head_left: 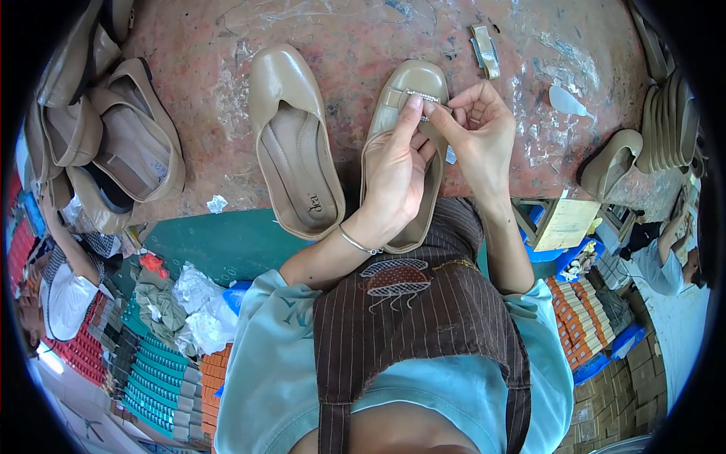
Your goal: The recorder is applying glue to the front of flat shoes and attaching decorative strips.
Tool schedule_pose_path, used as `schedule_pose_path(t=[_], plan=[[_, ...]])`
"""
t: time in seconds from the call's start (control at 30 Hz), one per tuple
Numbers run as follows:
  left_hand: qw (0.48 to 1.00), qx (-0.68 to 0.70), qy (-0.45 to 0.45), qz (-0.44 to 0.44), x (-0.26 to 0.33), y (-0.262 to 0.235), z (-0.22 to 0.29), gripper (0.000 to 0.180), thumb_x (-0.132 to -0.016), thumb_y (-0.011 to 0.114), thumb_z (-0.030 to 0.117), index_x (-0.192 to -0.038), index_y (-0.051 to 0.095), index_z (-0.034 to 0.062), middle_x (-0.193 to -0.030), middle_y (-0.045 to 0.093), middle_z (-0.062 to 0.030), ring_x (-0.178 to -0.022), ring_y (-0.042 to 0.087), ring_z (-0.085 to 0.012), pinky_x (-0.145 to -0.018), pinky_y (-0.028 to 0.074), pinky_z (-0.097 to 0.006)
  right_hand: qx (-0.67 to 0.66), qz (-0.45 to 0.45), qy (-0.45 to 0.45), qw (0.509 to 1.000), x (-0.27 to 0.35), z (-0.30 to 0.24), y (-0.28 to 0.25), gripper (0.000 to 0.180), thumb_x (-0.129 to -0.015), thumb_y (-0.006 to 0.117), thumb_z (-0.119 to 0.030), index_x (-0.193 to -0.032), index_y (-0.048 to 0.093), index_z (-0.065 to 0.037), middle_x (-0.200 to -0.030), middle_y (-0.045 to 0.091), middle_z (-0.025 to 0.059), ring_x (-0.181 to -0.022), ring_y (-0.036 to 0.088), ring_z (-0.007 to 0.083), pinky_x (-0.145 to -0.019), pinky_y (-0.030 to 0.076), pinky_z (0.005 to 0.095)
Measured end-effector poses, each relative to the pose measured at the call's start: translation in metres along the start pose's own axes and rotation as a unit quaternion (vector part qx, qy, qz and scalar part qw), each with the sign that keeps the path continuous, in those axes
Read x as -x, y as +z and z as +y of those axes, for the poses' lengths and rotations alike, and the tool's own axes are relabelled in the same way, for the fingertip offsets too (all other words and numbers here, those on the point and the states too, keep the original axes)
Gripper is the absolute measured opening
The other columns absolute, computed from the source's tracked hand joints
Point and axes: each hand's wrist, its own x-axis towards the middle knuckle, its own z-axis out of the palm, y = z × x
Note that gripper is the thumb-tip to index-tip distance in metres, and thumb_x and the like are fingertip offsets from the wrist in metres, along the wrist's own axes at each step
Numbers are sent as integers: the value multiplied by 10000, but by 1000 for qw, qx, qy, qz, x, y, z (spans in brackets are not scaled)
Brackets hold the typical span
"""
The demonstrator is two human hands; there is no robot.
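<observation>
A beige flat shoe (412,76) lies on the worn workbench, toe pointing away from me. Across its front runs a band with a sparkling rhinestone buckle (430,97). My left hand (393,170) reaches over the shoe's opening, its thumb pressed against the buckle's left part and its other fingers partly hidden inside. At the buckle's right end, my right hand (484,130) pinches with thumb and forefinger, the remaining fingers curled. Left of them rests a matching shoe (283,79) with no band across its front. A loose glossy beige strap (485,51) lies beyond my right hand.
Several beige shoes (140,125) are heaped at the bench's left. More stand in a nested row (667,125) at the right, beside a single shoe (611,163). A whitish translucent piece (567,101) lies on the scuffed bench (204,113). Other people work at both sides.
</observation>
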Motion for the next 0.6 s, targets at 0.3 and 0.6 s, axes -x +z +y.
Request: schedule_pose_path(t=[0.3,0.6], plan=[[1000,-3,12,5,2,-9,8,273,-920,581,176,-1157,525,52,-1071,605,-45,-1014,586,-146,-902,482,-309,-181,-59,12,982,2,-3,-9,293,-767,702,8,-1011,544,-25,-659,485,-53,-592,458,27,-502,375,186],[982,65,-134,-114,112,39,131,128,-953,493,102,-1007,585,32,-969,649,-41,-849,645,-128,-764,530,-291,-110,-84,-2,990,22,8,1,107,-936,542,-142,-935,573,-39,-640,505,-31,-524,456,32,-467,374,191]])
